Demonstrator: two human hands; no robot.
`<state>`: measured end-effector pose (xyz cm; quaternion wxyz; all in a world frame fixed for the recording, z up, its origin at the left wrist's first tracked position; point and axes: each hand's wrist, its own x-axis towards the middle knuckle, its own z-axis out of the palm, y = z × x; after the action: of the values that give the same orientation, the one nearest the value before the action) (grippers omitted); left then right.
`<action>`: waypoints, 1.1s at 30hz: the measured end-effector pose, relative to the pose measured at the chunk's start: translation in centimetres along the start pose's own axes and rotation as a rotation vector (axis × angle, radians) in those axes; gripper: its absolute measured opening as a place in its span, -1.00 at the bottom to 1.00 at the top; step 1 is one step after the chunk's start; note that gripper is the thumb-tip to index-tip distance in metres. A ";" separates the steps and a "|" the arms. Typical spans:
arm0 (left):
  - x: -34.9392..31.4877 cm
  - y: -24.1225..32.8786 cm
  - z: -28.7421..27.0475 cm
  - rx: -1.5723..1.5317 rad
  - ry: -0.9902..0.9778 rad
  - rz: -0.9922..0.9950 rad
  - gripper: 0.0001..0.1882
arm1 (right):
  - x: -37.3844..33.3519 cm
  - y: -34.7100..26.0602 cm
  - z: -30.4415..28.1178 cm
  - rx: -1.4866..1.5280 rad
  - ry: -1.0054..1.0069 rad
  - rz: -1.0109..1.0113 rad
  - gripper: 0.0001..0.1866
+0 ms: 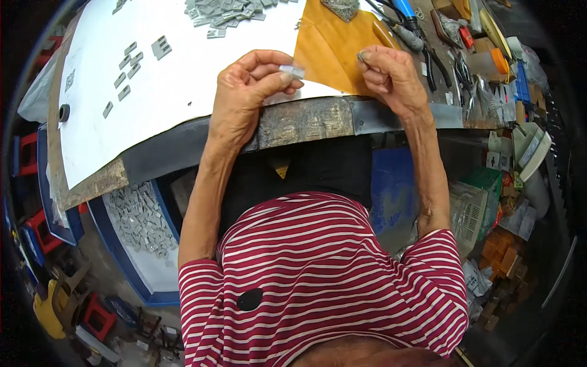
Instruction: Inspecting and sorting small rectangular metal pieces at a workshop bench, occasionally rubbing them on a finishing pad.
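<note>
My left hand [247,82] is above the near edge of the white sheet, pinching a small flat grey piece [295,71] between thumb and fingers. The piece is slightly blurred. To the right, over an orange-yellow sheet [327,46], my right hand [394,73] is closed with thumb and forefinger together on a tiny dark metal part [361,57], too small to name. The two hands are apart. A heap of similar grey pieces [223,11] lies at the far side of the table. Several more grey pieces [125,61] are spread on the left of the white sheet [165,110].
A pile of tiny metal parts [342,7] rests on the orange-yellow sheet. Dark-handled pliers [437,67] and a blue-handled tool [405,9] lie at the right. Below the table's left side stands a blue tray [113,244] with many grey pieces. A black ring [64,112] sits at the left edge.
</note>
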<state>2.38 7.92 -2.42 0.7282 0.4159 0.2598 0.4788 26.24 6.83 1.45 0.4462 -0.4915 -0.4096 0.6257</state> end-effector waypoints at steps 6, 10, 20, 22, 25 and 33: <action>-0.1 0.0 0.1 0.016 0.054 0.042 -0.76 | 1.2 1.0 2.1 0.204 -0.173 0.081 -0.87; -0.4 0.1 0.0 0.015 0.071 0.048 -0.76 | 1.6 1.4 3.4 0.309 -0.219 0.121 -0.88; -0.7 0.1 -0.4 0.063 0.057 0.019 -0.72 | 1.2 1.5 5.7 0.194 -0.214 0.073 -0.89; -0.7 0.1 -0.3 0.055 0.059 0.024 -0.72 | 1.2 1.6 6.0 0.158 -0.195 0.052 -0.89; -0.6 -0.1 -0.1 0.031 0.090 0.075 -0.76 | 1.1 1.7 6.5 0.084 -0.155 0.011 -0.89; -0.7 0.0 0.3 0.133 0.102 0.076 -0.77 | 1.0 2.2 6.6 -0.053 -0.099 -0.063 -0.86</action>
<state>2.34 7.21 -2.33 0.6662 0.4481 0.3118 0.5081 19.30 6.73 0.32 0.4317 -0.4586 -0.4627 0.6239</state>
